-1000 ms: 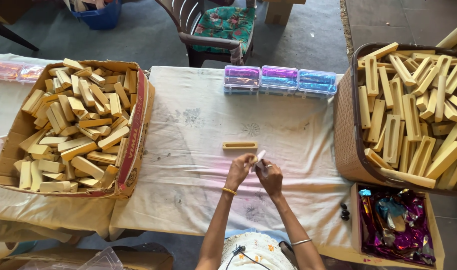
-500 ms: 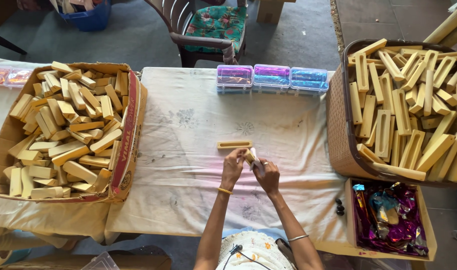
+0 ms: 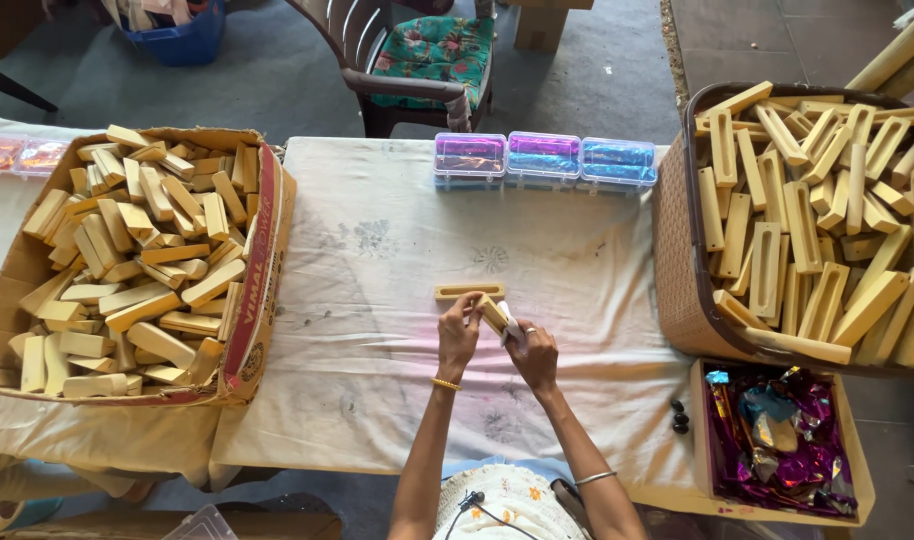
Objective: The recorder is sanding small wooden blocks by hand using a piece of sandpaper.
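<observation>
Shifted slightly toward the near edge since a moment ago, both hands now just below the slotted piece (image 3: 469, 292) lying mid-tabletop (image 3: 377, 400). Heaped with wooden blocks at the left edge: carton (image 3: 262, 270). Left hand (image 3: 458, 335), grip clamped on a block (image 3: 493, 314); right hand (image 3: 533, 352), grip closed on that block and a white scrap (image 3: 511, 330). Along the far edge: three boxes (image 3: 544, 159). At the right edge: basket (image 3: 677, 270) of slotted pieces.

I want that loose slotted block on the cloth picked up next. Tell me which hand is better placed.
Probably left. The left hand is directly below the slotted block; the right hand is farther away and pinches a white scrap against the held block.
</observation>
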